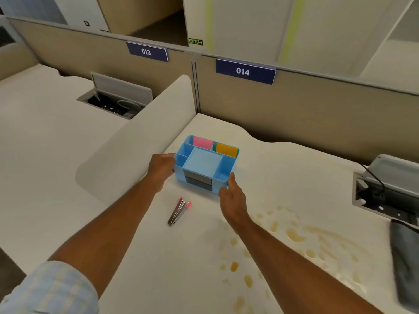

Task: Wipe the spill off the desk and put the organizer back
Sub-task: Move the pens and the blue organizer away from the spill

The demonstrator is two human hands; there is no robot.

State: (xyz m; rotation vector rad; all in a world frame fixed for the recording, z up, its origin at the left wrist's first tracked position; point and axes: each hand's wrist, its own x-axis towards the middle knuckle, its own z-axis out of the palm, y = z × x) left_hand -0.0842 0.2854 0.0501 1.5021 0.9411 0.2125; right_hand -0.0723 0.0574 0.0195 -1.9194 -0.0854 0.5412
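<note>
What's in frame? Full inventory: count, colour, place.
organizer: 1, light blue, pink and orange pads in rear slots, far centre of desk
stapler: 1, metal with pink tips, in front of organizer
spill: scattered brownish puddles and drops, desk's right-near area
cloth: 1, dark grey, right edge of desk
cable box: 1, grey, lid open, right of desk
desk: 1, cream
number plates: 2, navy, 013 and 014, on partition
hands: left and right, gripping organizer's sides
</note>
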